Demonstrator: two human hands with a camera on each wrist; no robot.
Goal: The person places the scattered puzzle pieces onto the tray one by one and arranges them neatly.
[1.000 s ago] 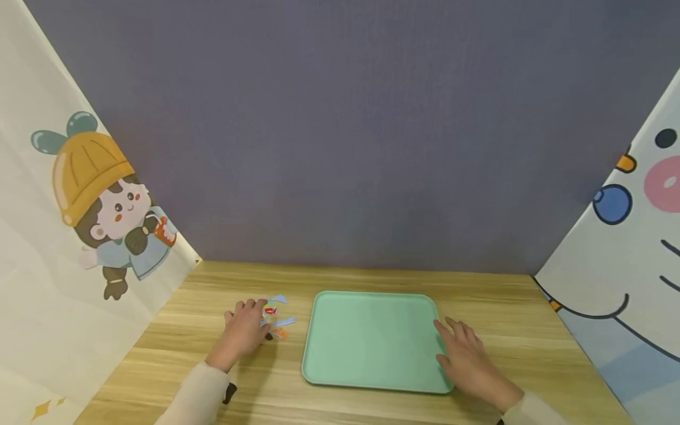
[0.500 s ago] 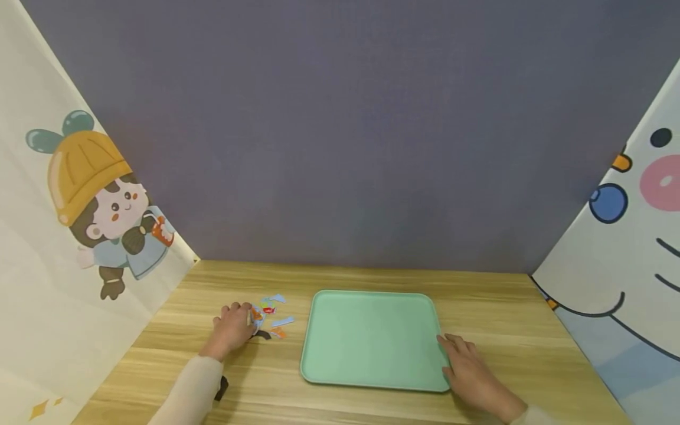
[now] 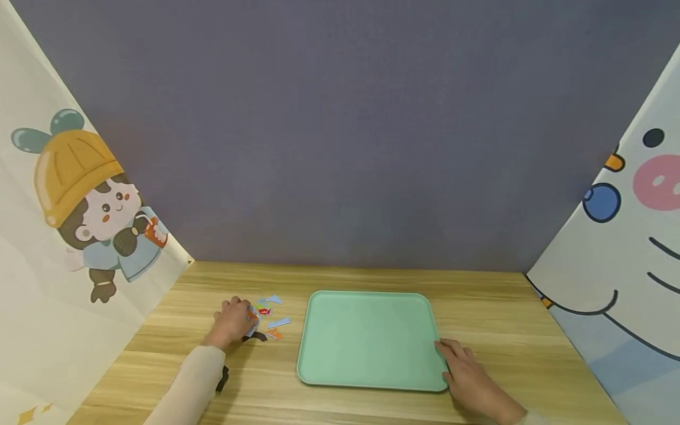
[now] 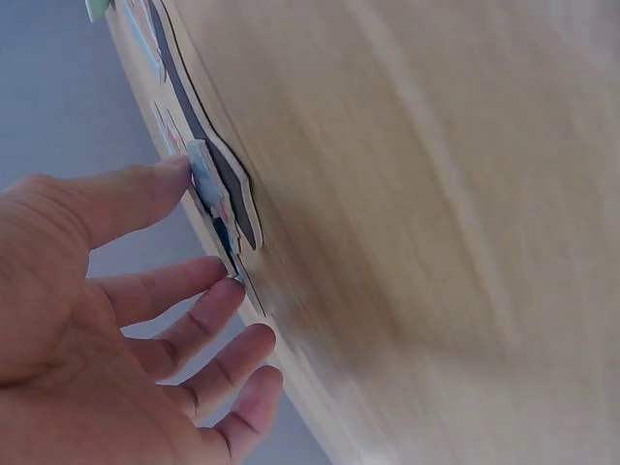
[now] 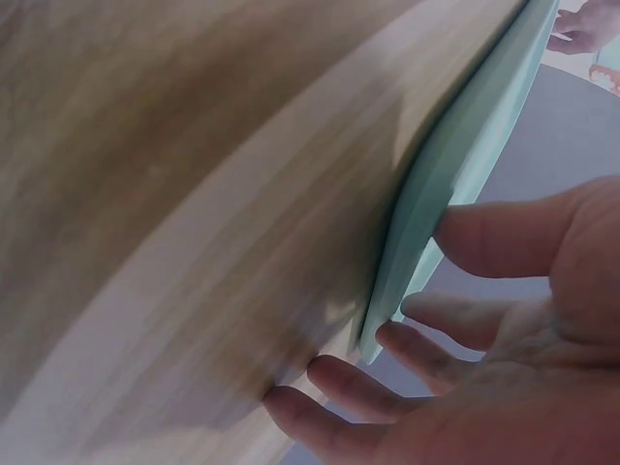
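Observation:
My left hand (image 3: pixel 231 323) is over the small heap of flat puzzle pieces on the left of the table. Between its thumb and index finger it pinches a light-blue and orange puzzle piece (image 4: pixel 211 184). Under that one lies a curved black piece (image 4: pixel 239 189). To the right of the hand are a light-blue strip (image 3: pixel 278 323), an orange piece (image 3: pixel 274 334), a red and green piece (image 3: pixel 264 309) and a pale-blue piece (image 3: pixel 274 299). My right hand (image 3: pixel 470 378) touches the right edge of the mint-green tray (image 3: pixel 369 342) with loose fingers.
The tray lies flat on a wood-grain table (image 3: pixel 276 401). A grey-purple panel (image 3: pixel 340 136) rises behind the table. Cartoon-printed sheets stand at both sides, a child in a yellow hat (image 3: pixel 79 165) on the left and a pink-nosed animal (image 3: pixel 627 236) on the right.
My left hand has drawn back left from the middle of the heap, uncovering the blue-orange and black pieces. The right hand has lowered along the tray's right edge. The view has turned slightly.

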